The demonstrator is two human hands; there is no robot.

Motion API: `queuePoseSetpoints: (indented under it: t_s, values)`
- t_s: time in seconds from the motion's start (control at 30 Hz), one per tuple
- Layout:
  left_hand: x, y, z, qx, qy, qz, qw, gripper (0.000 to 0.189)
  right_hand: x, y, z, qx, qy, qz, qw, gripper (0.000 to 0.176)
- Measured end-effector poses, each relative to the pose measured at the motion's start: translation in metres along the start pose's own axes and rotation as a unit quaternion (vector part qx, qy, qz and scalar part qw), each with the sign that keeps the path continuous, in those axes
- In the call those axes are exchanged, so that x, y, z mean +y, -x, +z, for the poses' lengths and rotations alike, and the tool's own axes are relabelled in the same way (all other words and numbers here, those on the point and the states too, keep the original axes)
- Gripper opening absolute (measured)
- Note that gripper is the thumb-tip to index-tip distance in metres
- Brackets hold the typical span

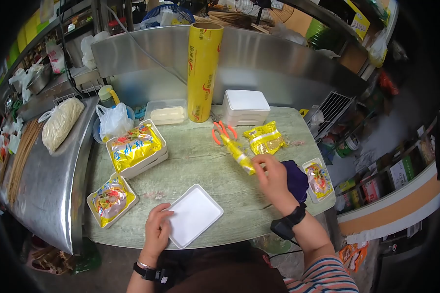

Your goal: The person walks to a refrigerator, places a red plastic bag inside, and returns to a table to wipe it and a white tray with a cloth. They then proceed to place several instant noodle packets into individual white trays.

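Note:
My left hand (156, 229) rests on the left edge of an empty white foam tray (193, 215) near the table's front edge. My right hand (271, 177) pinches the near end of a long yellow packet (238, 153) that lies across the table and reaches toward orange-handled scissors (222, 131). A crumpled yellow wrapper (265, 138) lies just right of the scissors.
A tall yellow cling-film roll (203, 71) stands at the back. White lidded box (246, 107), clear container (167, 112), stacked trays with a yellow noodle pack (136, 146), another filled tray (111, 200) at left, one filled tray (318, 178) at right beside a dark cloth (296, 178).

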State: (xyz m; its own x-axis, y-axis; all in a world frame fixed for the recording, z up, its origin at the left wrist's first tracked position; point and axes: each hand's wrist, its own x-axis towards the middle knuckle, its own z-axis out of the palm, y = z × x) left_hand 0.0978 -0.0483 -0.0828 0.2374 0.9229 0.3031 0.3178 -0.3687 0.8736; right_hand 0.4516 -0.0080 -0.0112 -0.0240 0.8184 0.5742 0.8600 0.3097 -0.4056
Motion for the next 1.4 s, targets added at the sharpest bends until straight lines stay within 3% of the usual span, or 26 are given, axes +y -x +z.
queuePoseSetpoints:
  t_s: [0.07,0.1,0.17,0.23,0.3,0.37,0.43,0.47,0.57,0.63,0.7,0.73,0.77,0.8,0.9,0.93,0.97,1.03,1.17,1.23,1.27,1.33,1.4]
  values:
    - [0.001,0.001,0.001,0.028,0.005,0.0,1.0,0.027,-0.001,-0.002,-0.016,0.03,-0.231,0.181,0.955,0.01]
    - [0.002,0.001,0.002,0.055,0.007,-0.002,0.998,0.026,-0.004,-0.002,-0.024,0.032,-0.23,0.179,0.956,0.01]
    - [0.017,0.002,-0.005,0.074,-0.039,0.009,0.996,0.025,-0.01,-0.004,-0.036,0.002,-0.46,0.267,0.847,0.013]
    - [0.04,0.007,-0.013,0.096,-0.089,0.012,0.991,0.024,-0.021,0.003,-0.039,-0.022,-0.489,0.27,0.829,0.012]
    - [0.07,0.007,-0.016,-0.017,0.203,-0.138,0.969,0.041,-0.056,0.008,-0.037,0.037,-0.409,0.189,0.892,0.008]
    - [0.085,-0.001,-0.008,-0.08,0.479,-0.102,0.868,0.062,-0.092,0.014,-0.033,-0.018,-0.303,-0.051,0.952,0.007]
    - [0.072,0.002,0.01,-0.048,0.599,-0.101,0.793,0.079,-0.111,0.034,-0.009,-0.079,-0.135,-0.337,0.929,0.014]
    - [0.07,0.003,0.014,0.019,0.574,-0.178,0.799,0.071,-0.123,0.037,0.001,-0.079,-0.146,-0.342,0.925,0.014]
    - [0.062,0.004,0.007,0.083,0.551,-0.243,0.794,0.057,-0.138,0.04,0.011,-0.111,-0.174,-0.405,0.89,0.019]
    - [0.059,0.018,-0.006,0.088,0.578,-0.262,0.768,0.048,-0.121,0.032,0.004,-0.074,-0.209,-0.265,0.938,0.03]
    - [0.057,0.029,-0.016,-0.004,0.55,-0.236,0.801,0.053,-0.124,0.012,-0.01,-0.044,-0.264,-0.048,0.962,0.036]
    - [0.062,0.031,-0.019,-0.028,0.527,-0.236,0.816,0.058,-0.12,0.008,-0.006,-0.049,-0.263,-0.04,0.963,0.036]
    - [0.061,0.033,-0.019,-0.033,0.529,-0.243,0.813,0.058,-0.113,0.005,0.003,-0.169,-0.434,0.087,0.881,0.034]
    - [0.059,0.036,-0.016,-0.064,0.51,-0.246,0.822,0.06,-0.107,0.01,0.009,-0.274,-0.578,0.21,0.739,0.031]
    - [0.054,0.043,-0.011,-0.098,0.486,-0.25,0.832,0.061,-0.105,0.028,0.021,-0.343,-0.552,0.215,0.729,0.027]
    - [0.053,0.045,-0.011,-0.074,0.506,-0.253,0.821,0.059,-0.108,0.031,0.023,-0.299,-0.517,0.182,0.781,0.02]
    - [0.053,0.047,-0.011,-0.049,0.526,-0.255,0.81,0.056,-0.11,0.031,0.021,-0.3,-0.518,0.185,0.78,0.02]
    - [0.048,0.052,-0.013,-0.053,0.5,-0.267,0.822,0.053,-0.114,0.028,0.012,-0.297,-0.395,0.132,0.859,0.014]
    - [0.035,0.063,-0.022,-0.069,0.499,-0.27,0.821,0.047,-0.109,0.027,0.007,-0.295,-0.311,0.082,0.9,0.014]
    - [0.029,0.068,-0.022,-0.09,0.476,-0.249,0.839,0.046,-0.102,0.033,0.022,-0.301,-0.508,0.28,0.757,0.018]
    - [0.03,0.068,-0.018,-0.065,0.5,-0.259,0.824,0.046,-0.1,0.036,0.027,-0.298,-0.509,0.281,0.757,0.018]
    - [0.035,0.065,-0.014,-0.015,0.497,-0.272,0.824,0.047,-0.1,0.044,0.034,-0.27,-0.58,0.349,0.685,0.017]
    - [0.038,0.061,-0.015,0.002,0.495,-0.262,0.829,0.047,-0.109,0.049,0.027,-0.296,-0.589,0.31,0.685,0.019]
